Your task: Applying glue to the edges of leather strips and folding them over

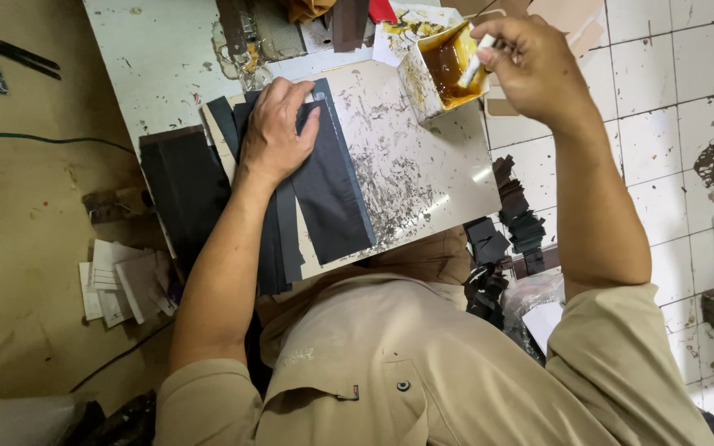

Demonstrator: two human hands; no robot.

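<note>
The left hand (pixel 278 124) lies flat, fingers spread, pressing a fanned stack of dark fabric strips (pixel 328 186) onto a speckled board (pixel 423 165) on the tabletop (pixel 154 62). The right hand (pixel 535 66) is closed around a white-handled brush (pixel 479 58), its tip dipped in the amber glue of an open carton (pixel 435 70) at the board's far corner. Done well, I judge, the brush lifts out lightly loaded (drips would spoil the cloth) while the flat palm keeps the strips from sliding.
</note>
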